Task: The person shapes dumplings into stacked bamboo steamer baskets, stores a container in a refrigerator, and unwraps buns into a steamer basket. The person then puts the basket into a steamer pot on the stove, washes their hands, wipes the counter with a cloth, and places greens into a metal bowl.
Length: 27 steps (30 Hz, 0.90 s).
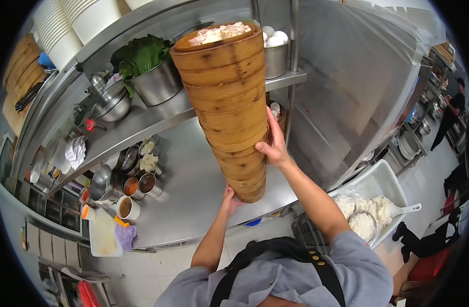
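Observation:
A tall stack of bamboo steamers (229,102) stands in front of me, leaning slightly, with pale pinkish food pieces (220,34) in the top one. My left hand (230,201) grips the stack low down, near its bottom, with part of the fingers hidden behind it. Higher up, my right hand (275,145) is pressed around the right side, thumb towards me and the other fingers pointing up along the bamboo. Below the stack is the steel worktop (186,204); whether the lowest steamer touches it I cannot tell.
A steel shelf (142,128) crosses behind, bearing a pot of green leaves (157,82) and a pot of eggs (276,59). Sauce containers (128,207) and a cutting board (105,233) sit left. Right are a plastic-covered rack (342,92), a white tub (393,179) of rice, and another person (452,105).

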Motion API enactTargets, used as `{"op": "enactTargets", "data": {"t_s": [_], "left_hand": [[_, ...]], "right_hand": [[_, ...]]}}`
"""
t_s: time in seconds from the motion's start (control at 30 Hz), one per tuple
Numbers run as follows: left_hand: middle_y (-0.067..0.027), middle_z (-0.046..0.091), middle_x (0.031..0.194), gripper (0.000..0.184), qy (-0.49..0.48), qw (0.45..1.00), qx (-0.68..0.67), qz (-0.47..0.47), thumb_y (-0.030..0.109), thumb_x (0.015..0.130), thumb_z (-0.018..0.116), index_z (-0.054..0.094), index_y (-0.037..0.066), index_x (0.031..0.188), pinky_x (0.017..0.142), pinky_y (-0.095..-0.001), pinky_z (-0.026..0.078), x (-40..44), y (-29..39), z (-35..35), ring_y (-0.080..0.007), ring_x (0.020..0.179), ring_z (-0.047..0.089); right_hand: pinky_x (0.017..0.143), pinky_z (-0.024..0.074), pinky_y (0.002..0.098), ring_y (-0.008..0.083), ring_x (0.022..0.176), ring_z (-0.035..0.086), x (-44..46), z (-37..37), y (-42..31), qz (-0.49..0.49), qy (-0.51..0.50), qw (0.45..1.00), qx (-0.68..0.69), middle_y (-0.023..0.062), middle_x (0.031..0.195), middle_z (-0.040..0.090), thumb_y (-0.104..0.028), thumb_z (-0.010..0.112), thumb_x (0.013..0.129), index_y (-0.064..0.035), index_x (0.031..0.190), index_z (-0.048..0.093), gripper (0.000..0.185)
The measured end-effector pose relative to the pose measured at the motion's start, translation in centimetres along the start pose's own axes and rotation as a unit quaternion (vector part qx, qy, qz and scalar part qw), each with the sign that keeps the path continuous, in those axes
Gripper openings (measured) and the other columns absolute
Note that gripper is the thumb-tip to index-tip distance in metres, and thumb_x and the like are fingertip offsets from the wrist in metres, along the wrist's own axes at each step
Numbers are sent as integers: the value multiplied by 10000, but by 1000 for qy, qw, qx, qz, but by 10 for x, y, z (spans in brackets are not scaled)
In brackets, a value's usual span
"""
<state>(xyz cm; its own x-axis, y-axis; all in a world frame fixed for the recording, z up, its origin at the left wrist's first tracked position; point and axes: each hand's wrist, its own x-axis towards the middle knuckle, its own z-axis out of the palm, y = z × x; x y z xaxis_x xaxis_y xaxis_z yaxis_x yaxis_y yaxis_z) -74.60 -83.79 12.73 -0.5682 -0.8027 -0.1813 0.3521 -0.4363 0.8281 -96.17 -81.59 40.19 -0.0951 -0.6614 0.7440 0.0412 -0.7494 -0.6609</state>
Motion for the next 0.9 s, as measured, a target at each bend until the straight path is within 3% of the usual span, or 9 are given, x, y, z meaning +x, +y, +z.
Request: {"op": "enactTargets", "data": {"t_s": [0.27,0.7,0.9], "left_hand": [[-23,26,1538,890,-35,999,8,-17,583,829,547,-4,297,1468,930,-719,246,23,-16,21,-315,1400,67],[-53,41,1532,963,-12,998,70,-3,673,758,570,22,312,1463,899,-699,288,73,-48,147,-379,1373,125],[-56,52,1530,947,-10,997,70,-9,656,768,574,40,304,1466,883,-700,298,97,-52,165,-389,1369,133]], "right_hand": [[1105,176,379,296,1357,232,-4,-20,4,-46,44,994,-86,207,1455,245,-512,715,716,51,1429,125,1083],[1088,203,338,237,1327,286,-4,-144,-19,-9,70,997,-29,152,1429,312,-526,679,737,69,1407,211,1011],[1080,220,329,223,1328,291,-2,-175,-12,9,70,998,1,98,1429,332,-461,662,770,7,1421,219,916]]}}
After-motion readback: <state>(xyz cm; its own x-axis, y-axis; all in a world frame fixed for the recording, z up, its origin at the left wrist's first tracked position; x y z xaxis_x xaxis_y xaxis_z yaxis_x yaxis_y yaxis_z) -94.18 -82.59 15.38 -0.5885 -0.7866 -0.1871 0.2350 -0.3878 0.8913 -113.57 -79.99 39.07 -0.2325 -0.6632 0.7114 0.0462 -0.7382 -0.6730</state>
